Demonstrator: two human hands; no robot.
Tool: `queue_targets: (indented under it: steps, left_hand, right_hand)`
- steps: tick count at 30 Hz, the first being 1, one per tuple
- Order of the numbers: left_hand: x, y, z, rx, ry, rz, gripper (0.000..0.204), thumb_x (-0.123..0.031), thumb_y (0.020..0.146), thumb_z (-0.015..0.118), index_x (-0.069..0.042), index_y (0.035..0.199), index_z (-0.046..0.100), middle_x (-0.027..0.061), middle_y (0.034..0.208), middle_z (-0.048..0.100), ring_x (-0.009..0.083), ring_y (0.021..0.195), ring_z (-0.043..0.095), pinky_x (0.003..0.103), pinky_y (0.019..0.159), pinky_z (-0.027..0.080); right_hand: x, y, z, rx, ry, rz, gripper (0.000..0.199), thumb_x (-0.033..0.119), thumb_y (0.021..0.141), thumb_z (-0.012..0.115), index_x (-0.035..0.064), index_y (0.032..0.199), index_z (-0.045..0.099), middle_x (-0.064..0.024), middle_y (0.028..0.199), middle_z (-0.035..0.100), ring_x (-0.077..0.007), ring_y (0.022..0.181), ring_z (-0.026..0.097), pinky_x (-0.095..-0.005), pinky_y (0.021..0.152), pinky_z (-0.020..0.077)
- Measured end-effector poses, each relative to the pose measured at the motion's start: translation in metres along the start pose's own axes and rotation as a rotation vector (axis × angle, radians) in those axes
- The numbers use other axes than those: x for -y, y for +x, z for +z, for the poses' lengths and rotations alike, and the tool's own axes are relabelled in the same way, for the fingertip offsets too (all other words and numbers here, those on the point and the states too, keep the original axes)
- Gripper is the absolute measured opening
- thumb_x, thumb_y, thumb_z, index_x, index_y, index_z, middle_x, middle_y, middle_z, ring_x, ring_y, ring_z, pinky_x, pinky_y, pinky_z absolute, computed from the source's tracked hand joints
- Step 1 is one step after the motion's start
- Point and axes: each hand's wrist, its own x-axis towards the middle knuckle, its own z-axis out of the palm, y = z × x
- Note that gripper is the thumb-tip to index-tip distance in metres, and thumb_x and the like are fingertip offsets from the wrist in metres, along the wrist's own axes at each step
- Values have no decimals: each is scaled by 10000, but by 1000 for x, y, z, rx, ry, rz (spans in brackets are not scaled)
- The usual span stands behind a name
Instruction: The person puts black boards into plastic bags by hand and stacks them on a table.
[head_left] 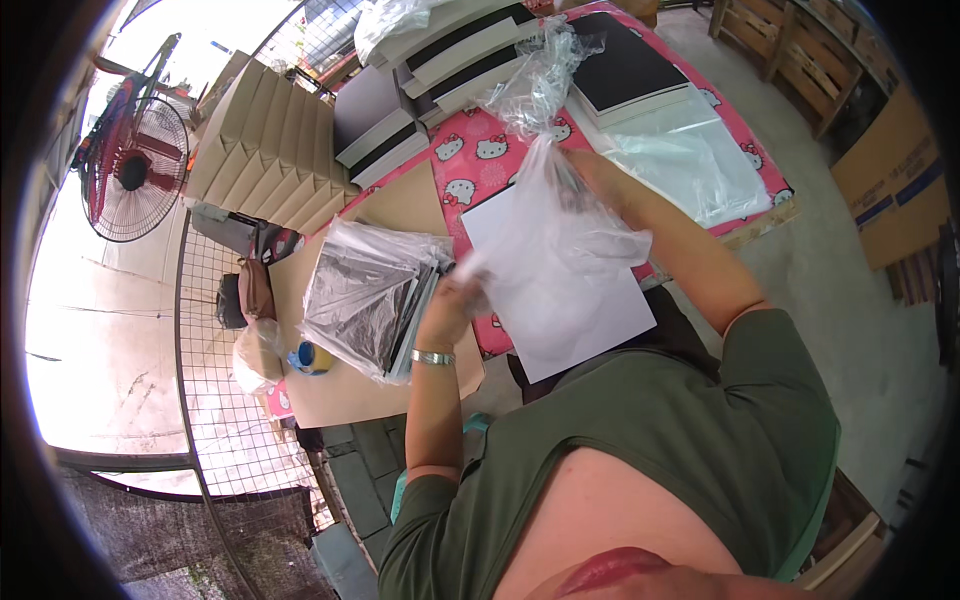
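Observation:
A clear plastic bag (575,225) is stretched and crumpled above a stack of white sheets (590,340) at the near table edge, in front of my body. My left hand (455,305), a metal band at its wrist, is closed at the bag's left edge; its fingertips are smeared by motion. My right hand (590,175) reaches to the bag's gathered upper part and appears closed on it, its fingers mostly covered by film. Close beside my left hand lies a plastic-wrapped stack of dark, flat items (365,290) on brown paper (400,400).
Wrapped brown bundles (270,145) are piled at the back left, by a red fan (133,170). Stacks of black-and-white pads (470,55) stand at the back. Farther right are a black-topped stack (625,65) and flat clear bags (690,160). A tape roll (312,358) sits left.

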Motion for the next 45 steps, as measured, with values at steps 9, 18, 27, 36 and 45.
queue_targets:
  steps: [9,18,27,36,45]
  left_hand:
    - [58,39,-76,238,-288,91,493,-326,838,547,-14,1212,476,93,1152,568,247,1063,542,431,935,412]
    - [48,131,-120,-249,-341,216,332,-184,822,465,33,1066,523,177,1000,589,301,883,581,431,766,482]
    - [77,205,-131,-778,769,81,262,-193,768,526,58,728,591,154,614,571,229,565,555,372,503,412]
    - [-96,118,-91,-888,894,529,283,-244,833,521,18,842,628,122,666,595,201,594,552,345,554,432]
    - [-184,-36,-36,-297,-153,187,185,-107,827,509,27,931,581,81,798,626,156,663,615,261,581,520]
  right_hand:
    - [12,10,-40,146,93,-165,130,173,876,557,69,952,535,35,597,495,-69,527,494,-237,570,457]
    - [-12,68,-77,-271,-182,9,147,99,745,570,65,885,542,6,631,466,-107,554,442,-248,520,389]
    - [-84,129,-108,-504,-1983,-75,301,239,766,551,-42,844,624,-236,879,623,-372,868,603,-443,734,477]
    - [80,103,-28,-415,-1837,-331,310,240,829,487,-35,899,612,-233,867,617,-352,786,611,-441,728,480]
    - [163,-51,77,52,-493,-114,153,103,818,584,28,945,545,-49,853,601,-110,703,620,-234,616,529]
